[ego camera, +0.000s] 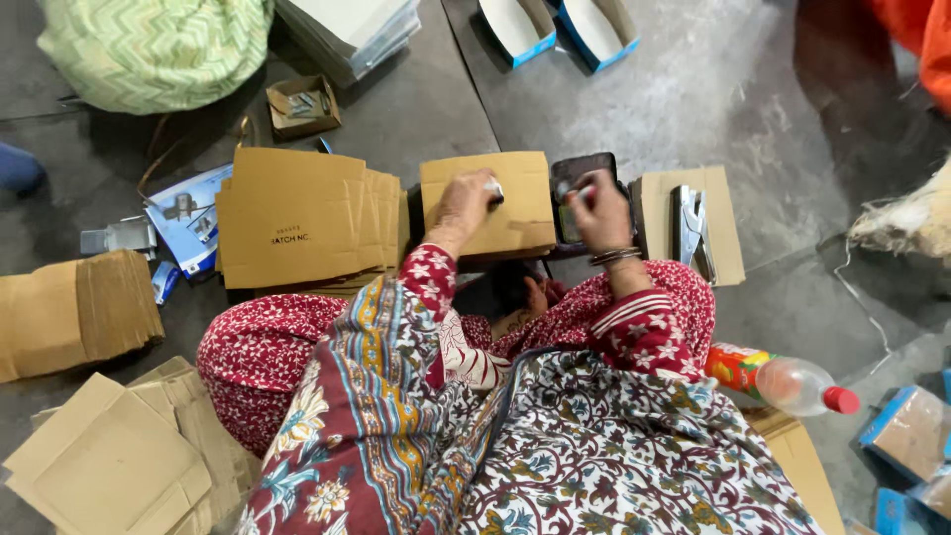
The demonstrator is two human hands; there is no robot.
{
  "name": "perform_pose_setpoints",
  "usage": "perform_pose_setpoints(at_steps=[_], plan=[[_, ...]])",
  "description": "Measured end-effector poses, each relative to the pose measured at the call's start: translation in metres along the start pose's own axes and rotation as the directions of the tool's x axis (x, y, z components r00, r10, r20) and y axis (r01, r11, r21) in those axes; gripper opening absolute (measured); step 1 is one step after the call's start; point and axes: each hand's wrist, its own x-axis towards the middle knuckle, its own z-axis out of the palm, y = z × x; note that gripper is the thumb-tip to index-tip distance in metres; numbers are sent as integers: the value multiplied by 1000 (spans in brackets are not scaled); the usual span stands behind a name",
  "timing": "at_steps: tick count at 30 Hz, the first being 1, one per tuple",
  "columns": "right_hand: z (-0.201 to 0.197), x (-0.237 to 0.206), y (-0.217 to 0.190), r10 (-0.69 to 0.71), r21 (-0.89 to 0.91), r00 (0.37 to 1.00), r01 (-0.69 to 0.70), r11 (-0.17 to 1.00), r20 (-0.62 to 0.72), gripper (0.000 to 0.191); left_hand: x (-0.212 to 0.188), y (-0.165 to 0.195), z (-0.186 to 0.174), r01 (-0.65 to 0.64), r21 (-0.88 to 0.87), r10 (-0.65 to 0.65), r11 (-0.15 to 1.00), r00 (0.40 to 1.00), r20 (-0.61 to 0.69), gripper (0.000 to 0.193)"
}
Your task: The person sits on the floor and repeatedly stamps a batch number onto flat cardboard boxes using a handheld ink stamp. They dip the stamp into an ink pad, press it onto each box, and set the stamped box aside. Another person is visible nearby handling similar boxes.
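Far left: stack of flat cardboard (pixel 74 312) on the floor, more flats (pixel 109 461) below it near the knee. Up top, green patterned bag (pixel 154 45), contents hidden. Beside it a small open carton (pixel 302 107) w/ small metal bits inside, can't tell what kind. Blue-white box (pixel 188 220) lies under the edge of a pile of folded cartons (pixel 297 218).

Centre: brown box (pixel 490 203) sits closed right in front of the person, top flap facing up. Left hand (pixel 466 203) rests on its top, fingers pinched narrow on a small white bit (pixel 493 188). Just right of the box, touching it, a dark tray (pixel 580 198); inside unclear, hand covers most of it. Right hand (pixel 599 208) is over the tray, fingers curled round sth small, can't tell what.

Right: cardboard sheet (pixel 693 223) w/ a metal stapler (pixel 691 226) lying on it. Top edge: two open blue-white boxes (pixel 555 25), both look empty. Low right, plastic bottle (pixel 783 381) on its side, red cap, seems near empty.
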Motion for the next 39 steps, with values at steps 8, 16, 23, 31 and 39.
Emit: perform_pose_setpoints(at_steps=[8, 16, 23, 31, 39], plan=[[84, 1, -58, -375, -338, 865, 481, 809, 333, 21, -48, -66, -85, 251, -494, -461, 832, 809, -366, 26], [105, 0, -72, -255, -427, 859, 453, 783, 443, 58, -81, -97, -69, 258, -918, -755, 302, 652, -65, 22], [65, 34, -73, -93, -152, 953, 141, 978, 289, 27, -73, -78, -64, 318, -921, -751, 224, 659, 45, 26], [49, 25, -42, 80, 569, 996, -49, 821, -30, 17, -70, -52, -39, 469, -827, -640, 310, 746, 183, 30], [61, 9, -47, 130, 443, 989, -83, 893, -77, 17, -66, -55, -18, 479, -829, -621, 287, 752, 219, 22]])
